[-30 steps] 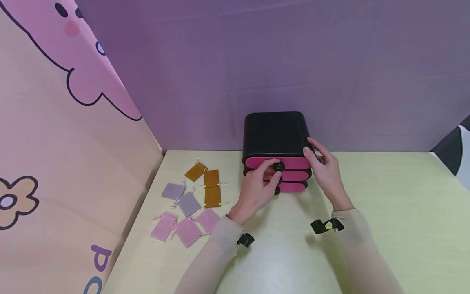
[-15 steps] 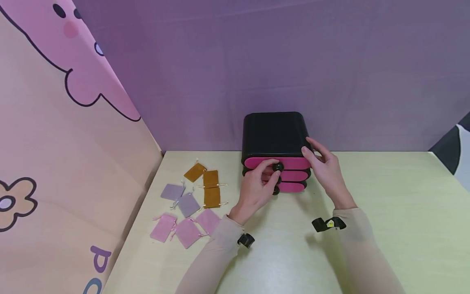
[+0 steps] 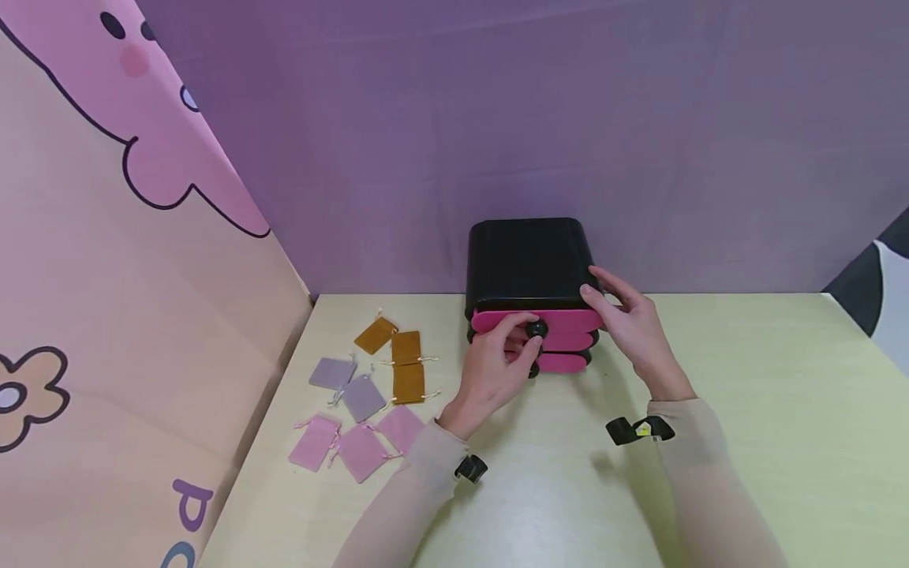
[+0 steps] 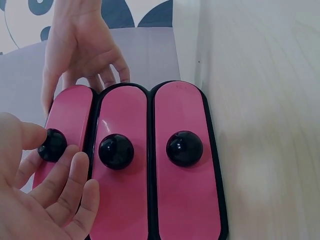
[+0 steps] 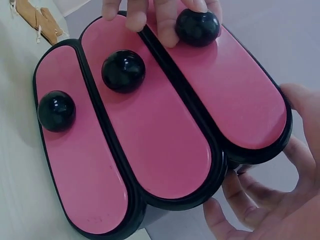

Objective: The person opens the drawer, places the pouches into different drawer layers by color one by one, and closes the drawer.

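A small black drawer organizer (image 3: 529, 264) with three pink drawer fronts stands against the back of the table. My left hand (image 3: 493, 367) pinches the round black knob (image 3: 536, 329) of the top drawer (image 3: 575, 319) between thumb and fingers. That drawer front sticks out slightly beyond the casing in the head view. My right hand (image 3: 632, 323) holds the casing at its right side, thumb near the front top corner. Its fingers (image 5: 255, 190) bend against the side wall in the right wrist view. The middle knob (image 4: 116, 151) and bottom knob (image 4: 184, 148) are untouched.
Left of the organizer lie small drawstring pouches: several brown ones (image 3: 408, 383), grey ones (image 3: 364, 398) and pink ones (image 3: 363, 454). A purple cloth wall (image 3: 398, 158) rises right behind the table (image 3: 781, 434). A printed panel (image 3: 142, 331) borders the left side.
The top drawer front has slid a little toward me with my left hand on its knob. My right hand keeps its hold on the casing; the pouches have not moved.
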`<state>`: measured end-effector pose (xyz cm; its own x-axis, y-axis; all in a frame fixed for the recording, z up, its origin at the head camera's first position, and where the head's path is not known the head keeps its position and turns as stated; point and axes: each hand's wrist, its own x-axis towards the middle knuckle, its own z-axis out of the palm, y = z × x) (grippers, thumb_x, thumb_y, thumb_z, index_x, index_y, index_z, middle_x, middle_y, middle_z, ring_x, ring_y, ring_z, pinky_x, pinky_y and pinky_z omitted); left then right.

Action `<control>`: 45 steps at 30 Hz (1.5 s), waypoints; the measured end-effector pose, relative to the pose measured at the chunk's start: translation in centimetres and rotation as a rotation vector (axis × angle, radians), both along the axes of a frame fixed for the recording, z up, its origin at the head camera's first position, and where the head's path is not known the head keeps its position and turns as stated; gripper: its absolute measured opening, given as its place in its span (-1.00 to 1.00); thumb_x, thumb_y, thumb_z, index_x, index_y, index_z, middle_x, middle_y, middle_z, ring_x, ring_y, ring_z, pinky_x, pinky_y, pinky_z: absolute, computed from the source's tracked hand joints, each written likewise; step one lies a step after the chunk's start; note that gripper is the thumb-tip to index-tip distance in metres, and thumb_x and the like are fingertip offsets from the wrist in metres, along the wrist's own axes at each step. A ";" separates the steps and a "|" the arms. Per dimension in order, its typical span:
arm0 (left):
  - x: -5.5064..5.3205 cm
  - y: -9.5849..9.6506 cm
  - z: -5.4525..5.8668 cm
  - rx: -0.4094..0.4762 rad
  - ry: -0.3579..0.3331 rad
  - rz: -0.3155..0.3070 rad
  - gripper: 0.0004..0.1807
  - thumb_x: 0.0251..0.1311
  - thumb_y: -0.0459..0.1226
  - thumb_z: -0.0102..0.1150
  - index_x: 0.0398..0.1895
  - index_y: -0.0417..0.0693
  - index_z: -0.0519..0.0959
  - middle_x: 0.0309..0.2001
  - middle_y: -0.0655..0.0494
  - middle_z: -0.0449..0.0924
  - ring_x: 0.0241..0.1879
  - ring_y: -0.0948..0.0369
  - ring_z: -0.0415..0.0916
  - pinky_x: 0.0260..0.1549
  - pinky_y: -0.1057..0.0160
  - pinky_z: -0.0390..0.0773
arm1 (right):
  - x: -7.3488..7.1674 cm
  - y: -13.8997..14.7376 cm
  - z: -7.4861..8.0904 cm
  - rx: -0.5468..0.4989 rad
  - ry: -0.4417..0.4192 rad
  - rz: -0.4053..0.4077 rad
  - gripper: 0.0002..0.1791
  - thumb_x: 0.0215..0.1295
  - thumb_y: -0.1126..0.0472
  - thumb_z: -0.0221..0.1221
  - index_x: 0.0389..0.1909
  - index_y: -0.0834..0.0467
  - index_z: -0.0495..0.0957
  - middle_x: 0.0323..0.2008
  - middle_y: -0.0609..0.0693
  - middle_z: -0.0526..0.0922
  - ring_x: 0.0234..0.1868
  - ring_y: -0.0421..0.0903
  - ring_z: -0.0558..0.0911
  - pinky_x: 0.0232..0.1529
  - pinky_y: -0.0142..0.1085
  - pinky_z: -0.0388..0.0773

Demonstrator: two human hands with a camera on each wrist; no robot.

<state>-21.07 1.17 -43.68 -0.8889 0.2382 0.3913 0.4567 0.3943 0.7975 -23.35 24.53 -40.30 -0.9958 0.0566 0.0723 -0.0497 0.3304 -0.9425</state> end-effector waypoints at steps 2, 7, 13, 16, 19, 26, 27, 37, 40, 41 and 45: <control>0.1 -0.1 0.1 -0.010 0.001 0.002 -0.66 0.47 -0.14 0.26 0.26 0.15 0.63 -0.12 0.14 0.79 -0.19 0.32 0.71 -0.13 0.45 0.67 | 0.0 0.0 0.0 -0.002 -0.005 0.002 -0.25 0.56 -0.25 0.13 0.67 -0.19 0.23 0.65 0.14 0.22 0.05 -0.43 0.56 -0.04 -0.67 0.55; 0.4 -0.2 0.1 -0.031 0.005 0.005 -0.66 0.48 -0.11 0.24 0.26 0.17 0.63 -0.12 0.16 0.80 -0.20 0.32 0.69 -0.14 0.42 0.64 | 0.0 0.0 0.0 -0.011 -0.004 -0.001 -0.25 0.57 -0.24 0.13 0.68 -0.17 0.22 0.65 0.16 0.22 0.03 -0.44 0.56 -0.07 -0.67 0.56; 0.8 -0.3 0.1 -0.039 0.016 0.006 -0.65 0.47 -0.09 0.23 0.26 0.19 0.64 -0.14 0.18 0.81 -0.28 0.35 0.64 -0.20 0.41 0.59 | 0.0 -0.1 0.1 0.016 -0.009 -0.002 -0.25 0.57 -0.26 0.12 0.67 -0.18 0.22 0.65 0.13 0.23 0.16 -0.30 0.56 -0.06 -0.64 0.54; 1.0 -0.4 0.1 -0.044 0.024 0.002 -0.65 0.47 -0.09 0.24 0.26 0.19 0.63 -0.14 0.18 0.81 -0.29 0.37 0.64 -0.21 0.42 0.59 | 0.1 0.0 0.1 0.031 -0.022 0.002 -0.25 0.57 -0.28 0.10 0.68 -0.20 0.21 0.66 0.10 0.22 0.36 -0.05 0.52 -0.01 -0.60 0.50; 1.1 -0.5 0.1 -0.047 0.035 -0.001 -0.65 0.47 -0.10 0.24 0.26 0.18 0.64 -0.15 0.18 0.82 -0.31 0.38 0.65 -0.22 0.44 0.58 | 0.0 0.1 0.1 0.043 -0.036 0.005 -0.24 0.56 -0.30 0.09 0.68 -0.23 0.19 0.68 0.08 0.20 0.49 0.16 0.44 0.02 -0.55 0.47; 1.6 -0.6 0.2 -0.043 0.042 -0.012 -0.66 0.47 -0.12 0.25 0.26 0.17 0.64 -0.14 0.15 0.82 -0.26 0.35 0.70 -0.17 0.44 0.63 | -0.2 0.3 0.1 0.064 -0.048 0.006 -0.23 0.56 -0.30 0.09 0.69 -0.22 0.17 0.70 0.08 0.15 0.60 0.25 0.30 0.26 -0.19 0.49; 1.7 -0.6 0.2 -0.038 0.032 -0.016 -0.66 0.48 -0.12 0.25 0.26 0.17 0.64 -0.13 0.15 0.82 -0.23 0.35 0.71 -0.15 0.44 0.65 | -0.2 0.3 0.1 0.066 -0.049 0.008 -0.22 0.56 -0.30 0.08 0.69 -0.21 0.17 0.70 0.09 0.14 0.62 0.25 0.27 0.31 -0.10 0.48; 2.5 -0.7 0.2 -0.039 0.013 -0.034 -0.66 0.49 -0.11 0.24 0.27 0.17 0.64 -0.13 0.16 0.81 -0.19 0.37 0.70 -0.07 0.25 0.74 | 0.0 0.3 0.3 0.060 -0.072 0.019 -0.19 0.55 -0.33 0.07 0.70 -0.21 0.13 0.71 0.13 0.08 0.61 0.29 0.31 0.10 -0.33 0.50; 2.7 -0.8 0.2 -0.042 0.020 -0.041 -0.66 0.49 -0.11 0.24 0.26 0.16 0.64 -0.13 0.16 0.81 -0.21 0.38 0.69 -0.09 0.19 0.74 | 0.0 0.3 0.2 0.056 -0.066 0.019 -0.20 0.55 -0.32 0.07 0.70 -0.21 0.13 0.72 0.12 0.08 0.64 0.27 0.25 0.28 -0.13 0.55; 2.8 -0.9 0.2 -0.046 0.021 -0.042 -0.66 0.49 -0.11 0.23 0.26 0.17 0.64 -0.13 0.17 0.81 -0.21 0.38 0.69 -0.10 0.21 0.73 | 0.0 0.3 0.2 0.051 -0.061 0.020 -0.20 0.56 -0.32 0.08 0.70 -0.20 0.13 0.72 0.11 0.08 0.66 0.25 0.21 0.36 -0.02 0.52; 3.1 -1.1 0.2 -0.054 0.023 -0.053 -0.66 0.49 -0.11 0.23 0.26 0.16 0.64 -0.12 0.17 0.81 -0.23 0.39 0.69 -0.13 0.24 0.72 | 0.0 0.1 0.1 0.022 -0.042 0.025 -0.20 0.57 -0.29 0.09 0.71 -0.17 0.13 0.72 0.08 0.07 0.72 0.22 0.06 0.55 0.35 0.19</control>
<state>-17.94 0.09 -43.48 -0.8653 0.3060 0.3969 0.4962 0.4117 0.7644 -23.33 24.61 -40.22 -0.9990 0.0308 0.0309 -0.0182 0.3504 -0.9364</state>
